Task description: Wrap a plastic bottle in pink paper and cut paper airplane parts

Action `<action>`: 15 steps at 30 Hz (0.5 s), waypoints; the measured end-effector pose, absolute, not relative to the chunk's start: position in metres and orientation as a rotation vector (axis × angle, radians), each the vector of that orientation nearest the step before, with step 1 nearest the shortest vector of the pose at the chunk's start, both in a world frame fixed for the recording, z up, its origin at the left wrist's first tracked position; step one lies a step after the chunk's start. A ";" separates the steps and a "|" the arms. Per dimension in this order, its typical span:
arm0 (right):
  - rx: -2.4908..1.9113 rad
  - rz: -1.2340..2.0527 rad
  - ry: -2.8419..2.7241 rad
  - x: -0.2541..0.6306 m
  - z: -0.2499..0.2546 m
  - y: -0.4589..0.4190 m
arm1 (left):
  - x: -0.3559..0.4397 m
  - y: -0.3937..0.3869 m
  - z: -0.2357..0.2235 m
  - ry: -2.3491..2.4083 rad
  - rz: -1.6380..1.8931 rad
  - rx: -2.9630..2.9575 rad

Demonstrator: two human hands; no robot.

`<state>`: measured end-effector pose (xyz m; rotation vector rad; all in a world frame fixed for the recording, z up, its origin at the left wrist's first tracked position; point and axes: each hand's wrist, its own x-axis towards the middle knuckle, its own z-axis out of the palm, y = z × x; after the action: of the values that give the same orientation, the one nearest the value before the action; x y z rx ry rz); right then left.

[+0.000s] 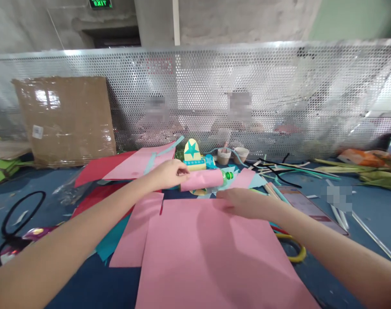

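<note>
A large pink paper sheet (179,257) spreads across the table in front of me. At its far edge my right hand (240,202) has its fingers bent around the paper. Beyond the sheet lies a bottle wrapped in pink paper (203,179), on its side, with a green cap (229,175) facing right. My left hand (169,174) is closed at the bottle's left end, thumb and fingers curled together there. Just behind the bottle stands a yellow rounded piece with a blue star (191,149). A narrower pink paper piece (134,236) lies left of the sheet.
Red paper (92,167) and teal paper (113,238) lie at left. Two small cups (224,156) stand at the back. Pipe cleaners (279,174), a yellow ring (300,253) and clear sticks (376,236) lie right. Cardboard (69,124) leans against a perforated metal screen (198,86).
</note>
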<state>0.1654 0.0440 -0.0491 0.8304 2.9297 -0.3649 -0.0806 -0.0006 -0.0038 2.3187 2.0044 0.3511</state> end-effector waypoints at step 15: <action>0.757 -0.704 3.065 0.164 -0.039 0.069 | -0.050 -0.030 -0.035 1.852 0.228 2.287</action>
<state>0.1637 0.0686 -0.0391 0.7574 3.0653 -0.7045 -0.0503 -0.0300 -0.0350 2.2875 1.8522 0.2279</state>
